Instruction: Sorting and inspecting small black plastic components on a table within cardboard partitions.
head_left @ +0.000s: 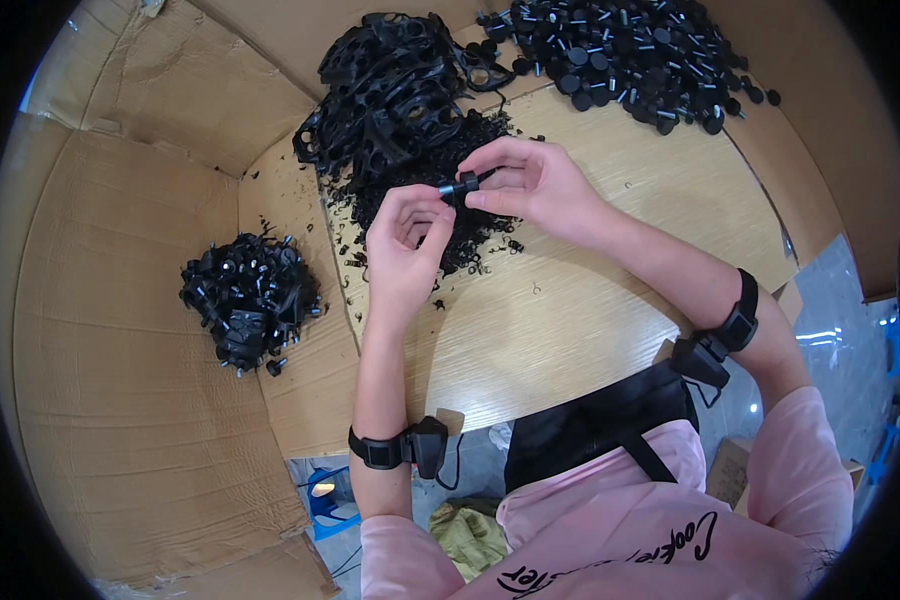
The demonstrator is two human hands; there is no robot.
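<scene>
In front of me, over the table, both hands meet at one small black-headed bolt [467,184] with a shiny metal stud. My left hand [407,232] pinches the stud end, its thumb and forefinger closed. The fingers of my right hand [542,188] are closed around the black head from the other side. Beneath them spreads a heap of small black rubbery scraps [470,240]. Behind my hands lies a tangled pile of black perforated trim [380,100]. My fingers partly cover the bolt.
At the far right is a large pile of black-headed bolts [620,60]. Another pile of bolts with black material on them [250,300] lies at the left on cardboard. Tall cardboard walls [140,350] enclose the left and back of the wooden table [570,280].
</scene>
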